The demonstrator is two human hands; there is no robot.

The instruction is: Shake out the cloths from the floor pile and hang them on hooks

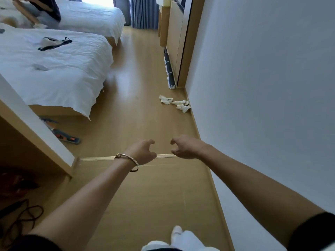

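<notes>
Held left hand [143, 151] out ahead, fingers loosely curled round nothing, seemingly poised to grab. Spotted white cloths [175, 103] heaped on the floor [137, 87] by the skirting [194, 122], well beyond both hands, untouched. Noted dark marks [169, 99] there, perhaps print, too small to read. Held right hand [184, 146] just beside the left, likewise curled, empty.

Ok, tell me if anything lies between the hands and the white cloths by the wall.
Nothing visible does. Only bare floor separates the left hand and right hand from the white cloths; the rolled mat lies beyond them. No hooks are in view.
</notes>
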